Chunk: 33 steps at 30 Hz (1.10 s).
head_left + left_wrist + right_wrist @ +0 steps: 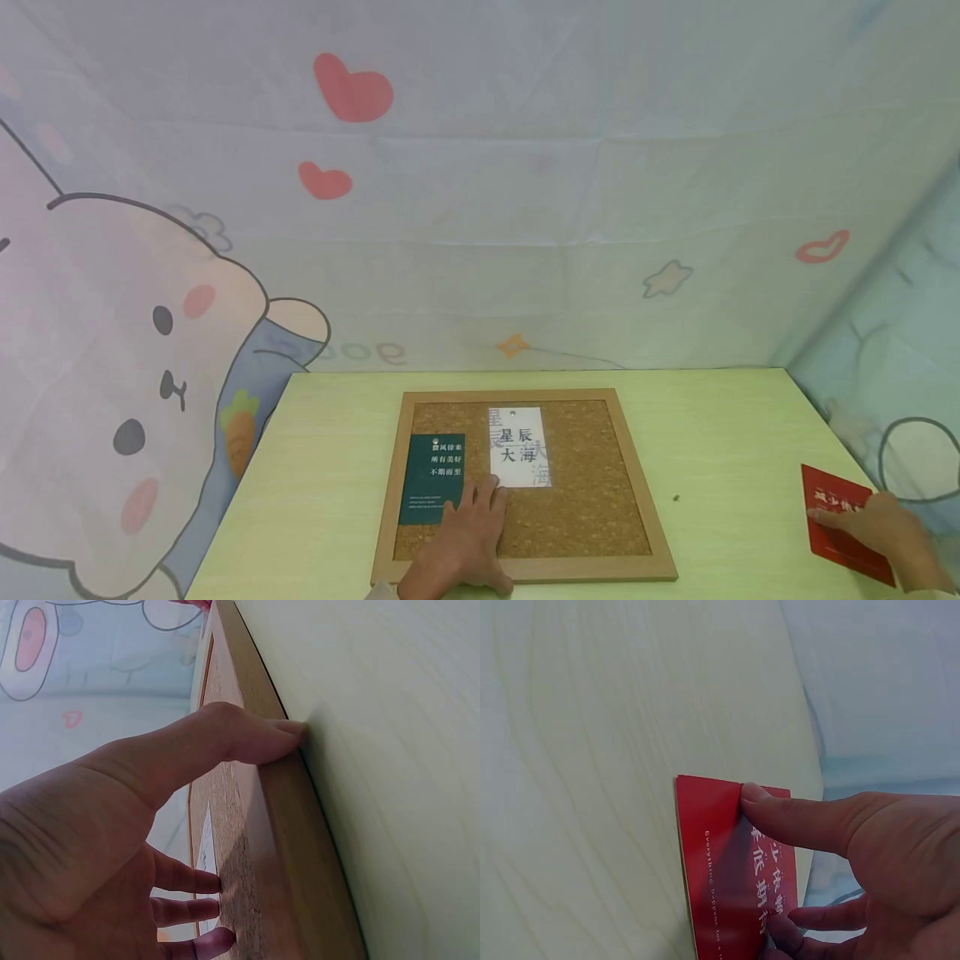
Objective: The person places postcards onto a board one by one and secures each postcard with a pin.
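A wood-framed cork board (570,525) lies on the table with two printed cards on it. The dark green card (431,487) is at its left, and the white card (520,458) sits near the upper middle. My left hand (472,533) rests spread over the board's lower left part, fingertips near the lower edges of both cards. In the left wrist view its thumb (262,739) lies across the front frame bar (289,817). Far right, my right hand (888,533) pinches a red card (847,554) with white lettering between thumb and fingers, close to the table.
The pale wood-grain table (720,442) extends on both sides of the board. A small dark speck (676,498) is on it at the right. A printed cloth (487,208) hangs behind, and more cloth (900,358) borders the right edge.
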Each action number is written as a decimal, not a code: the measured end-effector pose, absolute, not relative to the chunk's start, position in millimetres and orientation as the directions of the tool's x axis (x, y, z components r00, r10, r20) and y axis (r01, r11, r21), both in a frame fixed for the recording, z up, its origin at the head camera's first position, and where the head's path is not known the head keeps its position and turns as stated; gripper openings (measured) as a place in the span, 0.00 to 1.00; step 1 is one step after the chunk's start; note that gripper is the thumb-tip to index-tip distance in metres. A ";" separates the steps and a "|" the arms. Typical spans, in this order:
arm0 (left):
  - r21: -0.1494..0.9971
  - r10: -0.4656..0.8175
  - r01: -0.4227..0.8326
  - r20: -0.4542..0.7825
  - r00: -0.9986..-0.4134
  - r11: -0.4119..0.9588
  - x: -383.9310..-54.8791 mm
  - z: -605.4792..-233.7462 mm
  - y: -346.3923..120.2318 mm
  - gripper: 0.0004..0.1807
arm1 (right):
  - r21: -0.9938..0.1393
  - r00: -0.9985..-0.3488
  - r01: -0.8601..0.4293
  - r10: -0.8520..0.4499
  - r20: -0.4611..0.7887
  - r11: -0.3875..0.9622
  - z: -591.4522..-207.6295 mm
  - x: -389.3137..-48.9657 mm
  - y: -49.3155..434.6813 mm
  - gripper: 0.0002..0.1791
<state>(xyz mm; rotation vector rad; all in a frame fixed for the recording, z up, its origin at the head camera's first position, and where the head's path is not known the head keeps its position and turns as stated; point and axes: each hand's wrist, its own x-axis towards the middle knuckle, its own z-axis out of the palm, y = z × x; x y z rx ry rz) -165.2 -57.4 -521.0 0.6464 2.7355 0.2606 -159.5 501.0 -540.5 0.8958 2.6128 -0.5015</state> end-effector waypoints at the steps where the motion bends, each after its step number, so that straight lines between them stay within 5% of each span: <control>1: 0.244 0.459 0.402 -0.262 -0.849 0.883 -165.0 -520.4 -57.0 0.66 | -0.220 -0.743 0.641 0.520 -0.422 0.736 -540.7 -158.9 502.0 0.50; 23: 0.218 0.454 0.406 -0.255 -0.854 0.887 -165.2 -519.2 -56.1 0.66 | -0.287 -0.694 0.706 0.549 -0.466 0.648 -545.3 -153.9 509.1 0.49; 28: 0.220 0.448 0.399 -0.259 -0.856 0.890 -164.2 -518.8 -55.6 0.66 | -0.262 -0.664 0.737 0.593 -0.456 0.623 -548.1 -154.9 505.0 0.55; 33: 0.224 0.449 0.400 -0.247 -0.858 0.888 -163.4 -518.3 -56.1 0.65 | -0.369 -0.654 0.757 0.615 -0.441 0.540 -550.2 -155.1 501.5 0.65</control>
